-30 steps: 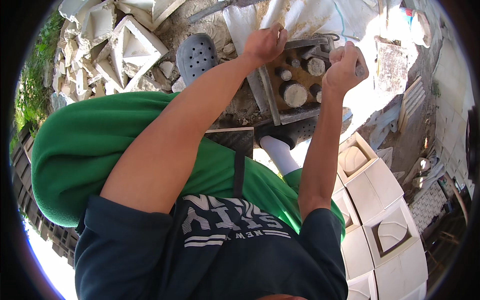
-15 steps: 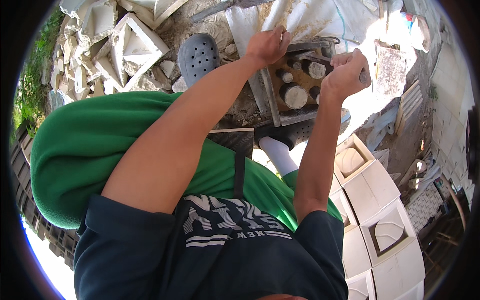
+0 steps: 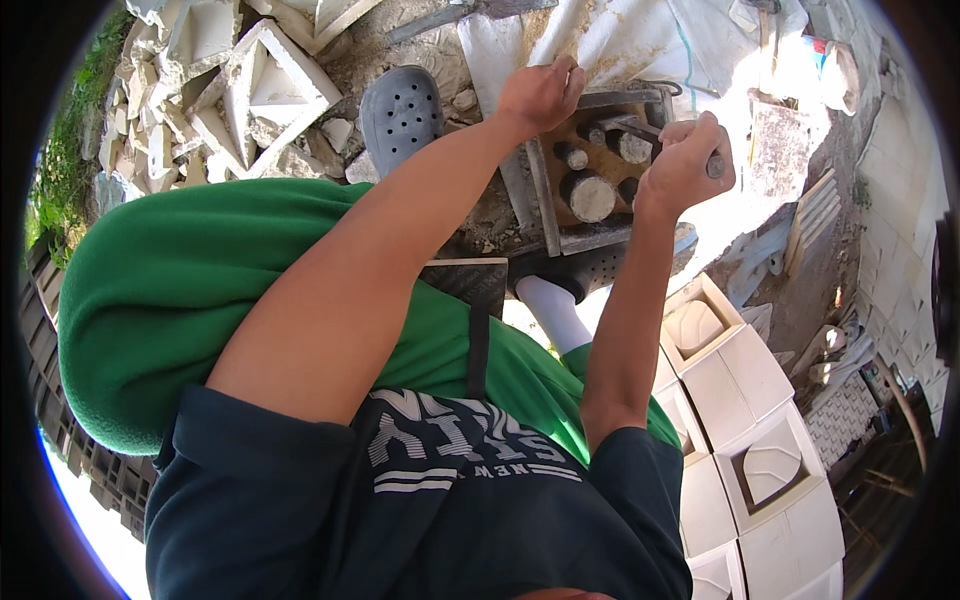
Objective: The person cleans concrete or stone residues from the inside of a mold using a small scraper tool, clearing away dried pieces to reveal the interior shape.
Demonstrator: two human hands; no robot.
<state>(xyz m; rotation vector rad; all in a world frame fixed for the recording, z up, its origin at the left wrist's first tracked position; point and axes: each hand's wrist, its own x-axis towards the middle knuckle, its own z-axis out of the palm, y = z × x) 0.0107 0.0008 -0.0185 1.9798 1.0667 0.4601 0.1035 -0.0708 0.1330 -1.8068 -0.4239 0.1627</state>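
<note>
Between my feet lies a shallow rectangular mould frame (image 3: 548,200) with several round, grey-topped cylinders standing in it, the largest (image 3: 588,196) near its lower side. A brown sandy layer (image 3: 588,150) covers the floor around them. My left hand (image 3: 545,97) is closed at the frame's upper left corner, its fingertips partly hidden. On the right, my right hand (image 3: 690,165) is wrapped round the handle of a hand tool. The tool's narrow dark blade (image 3: 640,130) reaches left over the cylinders at the back of the frame; its exact kind is unclear.
Broken white cast pieces (image 3: 265,95) are heaped at the far left. A white sheet (image 3: 640,45) with sand on it lies behind the frame. Pale hollow blocks (image 3: 745,400) stand in rows at the right. My grey clog (image 3: 400,120) is left of the frame.
My right hand has shifted slightly left and down, and the tool's blade now shows more plainly above the cylinders. My left hand keeps its place at the frame's corner.
</note>
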